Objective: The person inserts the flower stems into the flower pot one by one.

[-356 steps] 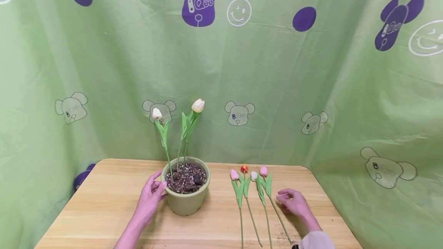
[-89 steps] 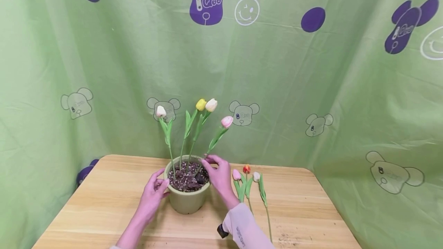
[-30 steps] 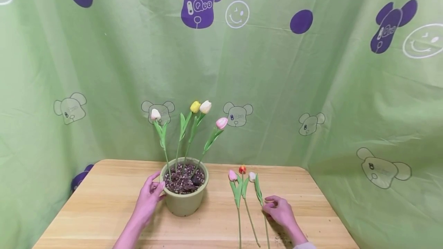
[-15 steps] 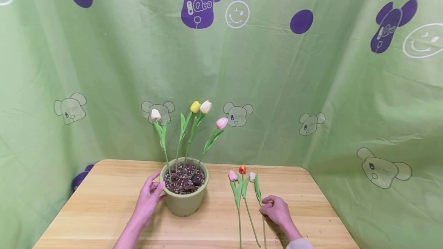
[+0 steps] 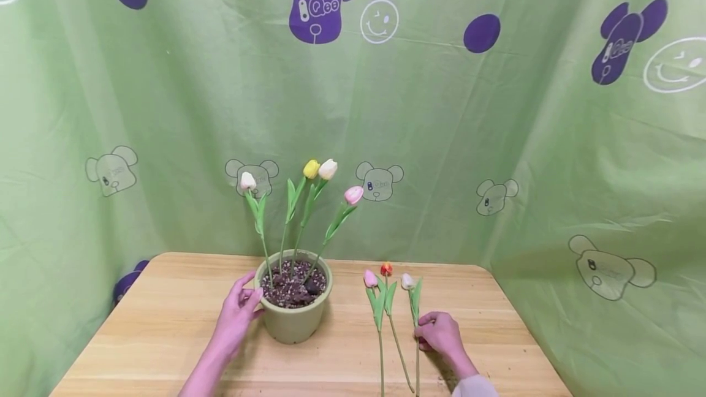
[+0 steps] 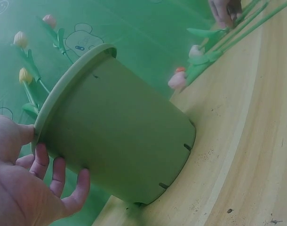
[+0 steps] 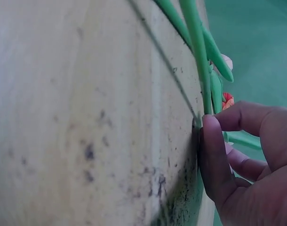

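My left hand (image 5: 234, 317) grips the rim of a green flowerpot (image 5: 295, 326), which is filled with dark, speckled soil. In the left wrist view, the thumb hooks over the pot's rim (image 6: 73, 77) while the fingers lie against its outer wall. Upright in the soil are several tulips: white (image 5: 247, 181), yellow (image 5: 311, 169), cream (image 5: 328, 169) and pink (image 5: 353, 195). To the right, my right hand (image 5: 444, 334) pinches the stem of a pale tulip (image 5: 407, 281) low over the table. The right wrist view shows thumb and forefinger meeting on that green stem (image 7: 203, 80).
A pink tulip (image 5: 370, 279) and a red-orange tulip (image 5: 387, 269) lie side by side on the wooden table (image 5: 182, 323), between the pot and my right hand. Soil crumbs (image 7: 89, 150) dot the wood near that hand. A patterned green curtain (image 5: 419, 109) surrounds the table.
A yellow and a pink tulip have joined those in the pot. My right hand went from the pot to the pale tulip, pinched its stem and turned it slightly. The left hand stays on the rim.
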The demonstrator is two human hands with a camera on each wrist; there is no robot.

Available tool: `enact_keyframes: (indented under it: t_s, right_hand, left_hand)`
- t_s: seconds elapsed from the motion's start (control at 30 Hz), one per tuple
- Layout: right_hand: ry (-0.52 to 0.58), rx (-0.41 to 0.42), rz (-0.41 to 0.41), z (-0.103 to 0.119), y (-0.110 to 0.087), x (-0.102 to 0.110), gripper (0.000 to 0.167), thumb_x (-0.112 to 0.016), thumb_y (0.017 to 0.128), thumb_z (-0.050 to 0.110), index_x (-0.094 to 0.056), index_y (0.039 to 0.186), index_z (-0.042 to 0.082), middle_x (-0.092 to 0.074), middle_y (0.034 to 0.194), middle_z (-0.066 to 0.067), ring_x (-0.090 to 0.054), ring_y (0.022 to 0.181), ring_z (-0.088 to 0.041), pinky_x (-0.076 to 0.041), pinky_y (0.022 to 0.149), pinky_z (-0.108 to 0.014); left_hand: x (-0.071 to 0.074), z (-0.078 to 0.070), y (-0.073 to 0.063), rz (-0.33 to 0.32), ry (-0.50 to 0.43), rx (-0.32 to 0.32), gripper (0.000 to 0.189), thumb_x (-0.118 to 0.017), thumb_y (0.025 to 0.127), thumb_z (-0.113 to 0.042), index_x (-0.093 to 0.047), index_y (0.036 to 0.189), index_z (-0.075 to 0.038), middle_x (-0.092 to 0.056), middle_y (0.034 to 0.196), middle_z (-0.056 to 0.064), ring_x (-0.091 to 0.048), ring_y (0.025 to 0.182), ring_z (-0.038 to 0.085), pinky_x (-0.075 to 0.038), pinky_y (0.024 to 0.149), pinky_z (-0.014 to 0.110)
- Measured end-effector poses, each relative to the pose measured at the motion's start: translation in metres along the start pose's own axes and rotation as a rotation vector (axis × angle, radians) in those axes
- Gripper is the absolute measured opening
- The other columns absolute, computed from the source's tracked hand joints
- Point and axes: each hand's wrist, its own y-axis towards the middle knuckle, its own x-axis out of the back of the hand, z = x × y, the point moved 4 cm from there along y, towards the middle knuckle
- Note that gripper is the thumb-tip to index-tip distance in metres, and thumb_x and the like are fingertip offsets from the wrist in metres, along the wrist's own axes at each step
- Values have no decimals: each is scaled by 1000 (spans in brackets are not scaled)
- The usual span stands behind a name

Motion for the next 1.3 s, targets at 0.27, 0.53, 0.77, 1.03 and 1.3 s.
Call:
enact_keyframes:
  t_s: [0.27,0.53,0.77,1.03,1.3]
  right_hand:
    - [59,-29,-11,-2,0,6,28,-73,79,-8,-67,106,-12,-68,84,-16,-66,66,-20,-65,58,-31]
    - [136,-26,-14,1,0,12,35,-70,81,-7,-65,115,-15,-70,83,-18,-66,64,-18,-64,56,-28]
    - [201,-15,-8,10,-4,14,43,-71,83,-6,-62,125,-13,-72,91,-24,-69,68,-21,-65,60,-29]
    - [247,21,-5,23,-8,14,42,-71,88,-5,-62,128,-11,-74,97,-25,-71,68,-22,-66,61,-31]
    - [292,33,-9,40,-16,12,39,-70,91,-4,-62,128,-8,-74,107,-23,-74,79,-28,-68,69,-37]
  left_hand:
    - [0,-1,0,2,-2,4,55,-50,108,-10,-31,160,-8,-60,125,23,-63,111,21,-53,111,55]
    - [0,2,0,3,1,-2,56,-51,108,-11,-31,160,-9,-60,125,24,-63,115,27,-53,110,55]
    - [1,2,0,-2,6,-10,56,-52,108,-13,-31,160,-8,-60,125,23,-65,111,24,-54,109,56]
    - [1,2,0,-1,6,-4,56,-51,109,-14,-31,161,-9,-60,126,23,-64,114,25,-54,109,55]
    - [0,2,0,-4,5,-3,55,-51,109,-13,-32,160,-10,-61,125,23,-63,113,23,-54,110,54]
